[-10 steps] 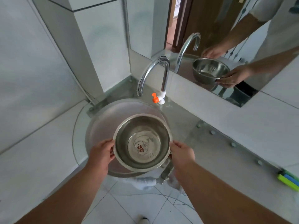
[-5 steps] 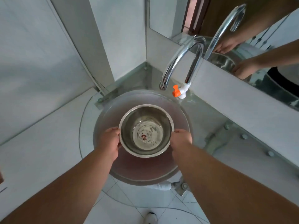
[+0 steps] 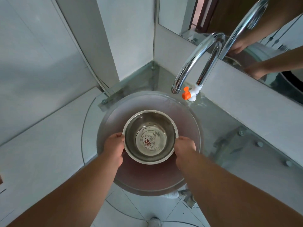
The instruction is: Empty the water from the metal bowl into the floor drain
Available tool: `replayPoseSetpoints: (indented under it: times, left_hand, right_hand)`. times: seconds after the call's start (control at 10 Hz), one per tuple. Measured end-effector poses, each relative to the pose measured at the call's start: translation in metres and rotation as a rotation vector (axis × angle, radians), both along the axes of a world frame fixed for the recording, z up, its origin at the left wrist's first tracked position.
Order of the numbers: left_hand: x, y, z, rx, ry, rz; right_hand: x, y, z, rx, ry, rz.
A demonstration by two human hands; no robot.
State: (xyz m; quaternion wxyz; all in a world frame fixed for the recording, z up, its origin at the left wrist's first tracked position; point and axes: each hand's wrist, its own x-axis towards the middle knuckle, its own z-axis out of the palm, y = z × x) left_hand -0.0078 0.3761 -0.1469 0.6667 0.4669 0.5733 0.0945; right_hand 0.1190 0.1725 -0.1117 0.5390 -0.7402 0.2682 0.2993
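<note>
A round, shiny stainless-steel bowl (image 3: 150, 137) with a red emblem printed on its flat bottom is held level between two bare hands, directly above the wide, shallow, round metal sink basin (image 3: 147, 181) set into the corner of a pale glass tabletop (image 3: 246, 154). The left hand (image 3: 114, 147) is closed on the bowl's left rim and the right hand (image 3: 185, 146) on its right rim, so each grip is wrapped on the bowl, and the two are matched in height and reach; neither hand is nearer than the other. A thin layer of clear water is seen over the emblem, and the bowl's mouth is turned straight up. The floor drain named in the task is not shown anywhere in view; only a patch of white floor tiles (image 3: 131, 208) is visible below the near edge of the basin, between the forearms. The coming move is therefore judged to turn on the bowl being carried back, away from the far corner of the tabletop, and lowered toward the floor while it is kept level. A curved chrome tap (image 3: 199, 59) with an orange lever (image 3: 186, 94) stands at the far right edge of the basin, well clear of the bowl. A mirror (image 3: 270, 46) is fixed along the right wall, and pale wall panels close the corner on the left, so free room lies only on the near side.
</note>
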Motion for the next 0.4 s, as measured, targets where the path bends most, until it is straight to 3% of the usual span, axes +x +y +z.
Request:
replayPoseSetpoints:
  times: [0.4]
  left_hand:
    - [0.007, -0.002, 0.014, 0.005, -0.008, 0.045]
  right_hand:
    - [0.004, 0.0, 0.006, -0.006, -0.066, 0.084]
